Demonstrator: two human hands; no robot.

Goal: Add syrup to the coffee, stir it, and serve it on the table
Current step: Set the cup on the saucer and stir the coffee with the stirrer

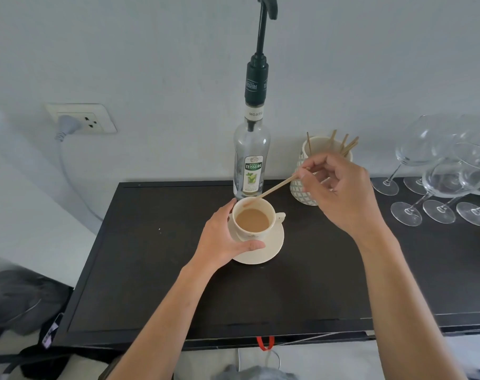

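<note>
A cream cup [254, 234] of milky coffee stands on a cream saucer [271, 249] in the middle of the dark table [151, 270]. My left hand [222, 239] wraps around the cup's left side, thumb on the saucer's front. My right hand [340, 190] pinches a thin wooden stir stick [274, 189], whose lower tip rests at the cup's far rim, just above the coffee. Behind the cup stands a clear Teisseire mojito syrup bottle [251, 165] with a tall black pump.
A patterned white holder [307, 187] with several more sticks sits behind my right hand. Several wine glasses [436, 187] crowd the table's right side. A wall socket [82, 119] with a plugged grey cable is at the left.
</note>
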